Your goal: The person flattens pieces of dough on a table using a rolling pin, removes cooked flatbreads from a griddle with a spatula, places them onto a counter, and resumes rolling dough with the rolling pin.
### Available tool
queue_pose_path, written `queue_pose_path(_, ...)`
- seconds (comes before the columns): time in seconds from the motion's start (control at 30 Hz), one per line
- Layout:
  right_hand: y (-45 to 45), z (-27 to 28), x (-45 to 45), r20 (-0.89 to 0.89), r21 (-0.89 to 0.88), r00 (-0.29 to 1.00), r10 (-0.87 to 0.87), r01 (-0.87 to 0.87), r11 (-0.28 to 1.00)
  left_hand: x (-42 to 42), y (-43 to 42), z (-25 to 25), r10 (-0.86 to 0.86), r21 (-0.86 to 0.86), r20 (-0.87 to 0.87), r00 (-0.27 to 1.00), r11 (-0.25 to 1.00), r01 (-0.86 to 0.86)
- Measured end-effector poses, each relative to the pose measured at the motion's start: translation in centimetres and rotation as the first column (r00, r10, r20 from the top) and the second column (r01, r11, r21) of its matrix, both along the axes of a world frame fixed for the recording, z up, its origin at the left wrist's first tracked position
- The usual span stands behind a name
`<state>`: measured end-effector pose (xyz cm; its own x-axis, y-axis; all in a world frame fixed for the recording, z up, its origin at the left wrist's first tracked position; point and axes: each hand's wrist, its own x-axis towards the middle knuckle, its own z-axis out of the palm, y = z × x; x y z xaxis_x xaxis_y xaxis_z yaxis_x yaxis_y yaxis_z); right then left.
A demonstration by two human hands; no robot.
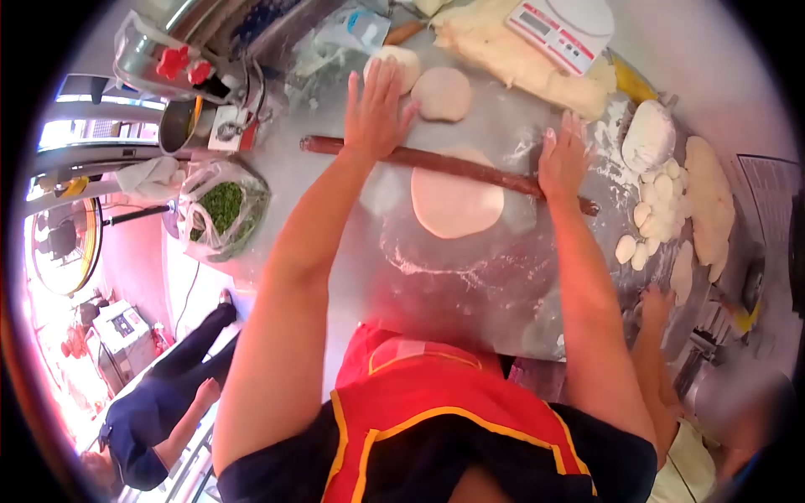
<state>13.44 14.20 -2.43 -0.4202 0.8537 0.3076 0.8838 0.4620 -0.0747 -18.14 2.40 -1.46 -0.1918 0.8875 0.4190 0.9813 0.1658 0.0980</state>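
A dark wooden rolling pin [457,166] lies slantwise across a flattened round of dough [457,205] on the floury metal table [436,302]. My left hand [375,113] is flat over the pin's left part, its fingers stretched out and spread towards two smaller dough rounds. One dough round [394,65] is partly covered by those fingertips; the other dough round [443,94] sits just right of it. Near the pin's right end my right hand [563,163] rests on it, palm down, fingers extended. Neither hand wraps around the pin.
A large dough slab [511,59] and a white scale [563,29] occupy the back. Several small dough pieces [658,205] and a long dough strip [708,201] are at right, near a co-worker's hand [656,303]. A bag of chopped greens [222,210] stands left.
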Motion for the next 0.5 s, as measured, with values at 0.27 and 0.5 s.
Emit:
queue_pose_path(0.27, -21.8, 1.6, 8.7, -0.068, -0.285, 0.978, 0.199, -0.211, 0.935, 6.7, -20.3, 0.1, 0.036, -0.253, 0.292, 0.956, 0.967, 0.041)
queue_pose_path(0.5, -2.5, -0.3, 0.6, 0.034, -0.057, 0.998, 0.049, -0.047, 0.997, 1.6, -4.3, 0.4, 0.059, -0.071, 0.067, 0.996, 0.996, -0.054)
